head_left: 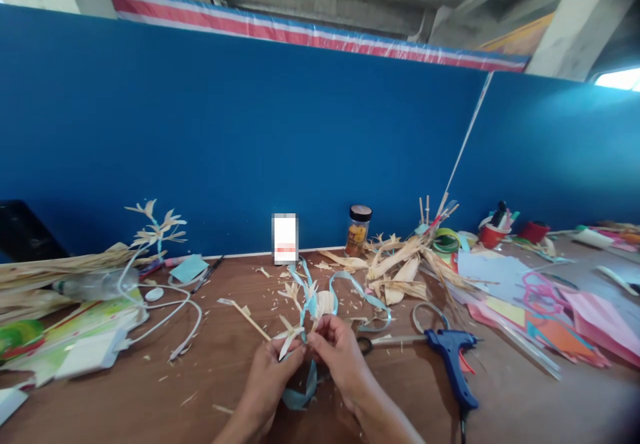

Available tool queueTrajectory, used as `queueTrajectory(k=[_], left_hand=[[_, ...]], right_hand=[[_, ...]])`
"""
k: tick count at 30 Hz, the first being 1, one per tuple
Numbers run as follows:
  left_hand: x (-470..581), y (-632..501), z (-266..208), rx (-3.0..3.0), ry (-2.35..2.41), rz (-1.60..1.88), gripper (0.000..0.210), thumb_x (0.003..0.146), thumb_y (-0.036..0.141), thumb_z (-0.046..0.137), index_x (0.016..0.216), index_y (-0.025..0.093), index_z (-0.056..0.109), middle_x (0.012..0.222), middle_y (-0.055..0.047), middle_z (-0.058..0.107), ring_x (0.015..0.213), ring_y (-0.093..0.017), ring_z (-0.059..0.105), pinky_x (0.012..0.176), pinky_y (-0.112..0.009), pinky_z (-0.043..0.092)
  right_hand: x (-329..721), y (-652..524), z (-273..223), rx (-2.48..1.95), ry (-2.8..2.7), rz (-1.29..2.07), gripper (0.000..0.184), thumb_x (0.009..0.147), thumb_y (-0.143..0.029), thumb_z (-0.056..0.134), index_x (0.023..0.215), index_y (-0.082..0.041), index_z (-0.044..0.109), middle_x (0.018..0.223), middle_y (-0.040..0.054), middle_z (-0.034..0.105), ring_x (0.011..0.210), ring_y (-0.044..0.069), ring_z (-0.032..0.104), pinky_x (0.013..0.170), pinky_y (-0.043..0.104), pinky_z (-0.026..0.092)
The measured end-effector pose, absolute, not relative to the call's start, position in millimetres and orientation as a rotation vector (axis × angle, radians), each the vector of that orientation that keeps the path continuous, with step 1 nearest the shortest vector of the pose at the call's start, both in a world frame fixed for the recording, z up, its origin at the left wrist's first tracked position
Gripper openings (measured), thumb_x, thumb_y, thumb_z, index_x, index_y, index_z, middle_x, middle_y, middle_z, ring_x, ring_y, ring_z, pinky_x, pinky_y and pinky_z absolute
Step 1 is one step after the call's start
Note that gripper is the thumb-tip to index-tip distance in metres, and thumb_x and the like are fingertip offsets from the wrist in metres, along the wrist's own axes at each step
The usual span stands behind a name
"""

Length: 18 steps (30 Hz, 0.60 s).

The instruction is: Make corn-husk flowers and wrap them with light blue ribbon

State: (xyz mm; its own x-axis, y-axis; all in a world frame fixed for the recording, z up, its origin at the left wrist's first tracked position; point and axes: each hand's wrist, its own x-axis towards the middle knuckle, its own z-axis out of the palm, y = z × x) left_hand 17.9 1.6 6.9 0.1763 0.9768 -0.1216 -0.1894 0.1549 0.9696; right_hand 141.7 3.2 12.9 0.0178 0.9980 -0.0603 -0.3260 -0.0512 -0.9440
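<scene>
At the front middle of the table, my left hand is closed around the lower part of a pale husk flower spray, whose petals stick up above the fingers. My right hand is pinched close beside it at the blue-wrapped stem. Exactly what its fingertips grip is partly hidden. A light blue ribbon hangs in a loop beneath the hands, and more blue ribbon curls behind them. Just beyond the fingers sits a cream-coloured roll. A thin stick extends to the left of my left hand.
A blue glue gun lies at right, near dark-handled scissors. Dried husks and a black-lidded jar are behind. Pink scissors rest among coloured papers. White cables and another husk flower are at left.
</scene>
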Motion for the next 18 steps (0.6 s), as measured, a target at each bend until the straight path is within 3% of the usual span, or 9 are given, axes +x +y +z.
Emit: queueTrajectory(k=[8, 12, 18], left_hand=[[14, 5, -6, 1.056, 0.996, 1.081, 0.022, 0.064, 0.034, 0.066, 0.069, 0.013, 0.067, 0.064, -0.004, 0.066, 0.064, -0.018, 0.057, 0.063, -0.026, 0.042], [13, 5, -6, 1.043, 0.970, 1.086, 0.022, 0.065, 0.032, 0.066, 0.074, 0.013, 0.069, 0.068, -0.005, 0.067, 0.068, -0.018, 0.057, 0.067, -0.027, 0.042], [14, 4, -2, 1.024, 0.964, 1.090, 0.021, 0.066, 0.033, 0.065, 0.067, 0.013, 0.068, 0.067, -0.006, 0.067, 0.066, -0.017, 0.057, 0.064, -0.025, 0.042]], right_hand=[[139, 3, 13, -0.962, -0.858, 1.418, 0.030, 0.060, -0.034, 0.070, 0.071, -0.017, 0.048, 0.062, -0.0021, 0.059, 0.054, 0.012, 0.056, 0.056, 0.025, 0.045], [140, 3, 10, -0.956, -0.856, 1.408, 0.029, 0.061, -0.032, 0.070, 0.069, -0.017, 0.047, 0.060, -0.0031, 0.057, 0.055, 0.011, 0.055, 0.055, 0.023, 0.044], [140, 2, 11, -0.956, -0.844, 1.394, 0.028, 0.062, -0.033, 0.069, 0.069, -0.017, 0.047, 0.061, -0.0031, 0.057, 0.054, 0.011, 0.054, 0.054, 0.023, 0.044]])
